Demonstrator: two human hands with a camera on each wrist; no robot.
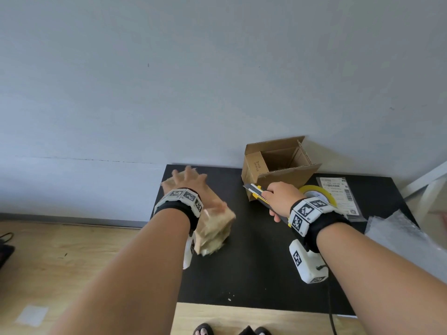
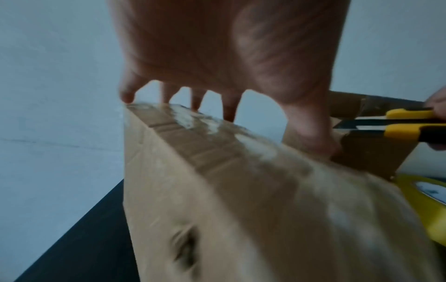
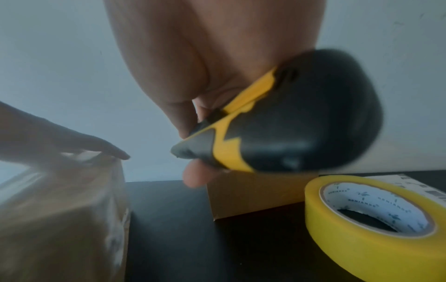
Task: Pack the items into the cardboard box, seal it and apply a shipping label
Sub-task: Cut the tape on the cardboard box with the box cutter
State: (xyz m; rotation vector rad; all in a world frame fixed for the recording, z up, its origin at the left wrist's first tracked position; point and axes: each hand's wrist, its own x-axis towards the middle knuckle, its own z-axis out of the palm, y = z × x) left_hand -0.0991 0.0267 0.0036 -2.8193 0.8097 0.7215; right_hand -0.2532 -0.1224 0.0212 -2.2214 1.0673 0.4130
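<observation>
A sealed, tape-covered cardboard box (image 1: 215, 228) stands blurred on the left of the black table (image 1: 254, 267). My left hand (image 1: 189, 183) lies on its top with fingers spread and straight; in the left wrist view the fingertips (image 2: 228, 112) reach the far edge of the box (image 2: 217, 190). My right hand (image 1: 278, 197) grips a yellow and black utility knife (image 1: 256, 191) with its blade out, pointing left, held in the air between the two boxes. An open cardboard box (image 1: 251, 170) stands at the back against the wall; its bottom is hidden.
A roll of yellow tape (image 3: 350, 238) lies flat just behind my right hand. A printed shipping label (image 1: 338, 194) lies at the right rear of the table. Bubble wrap (image 1: 396, 233) covers the right edge. Wooden floor lies to the left.
</observation>
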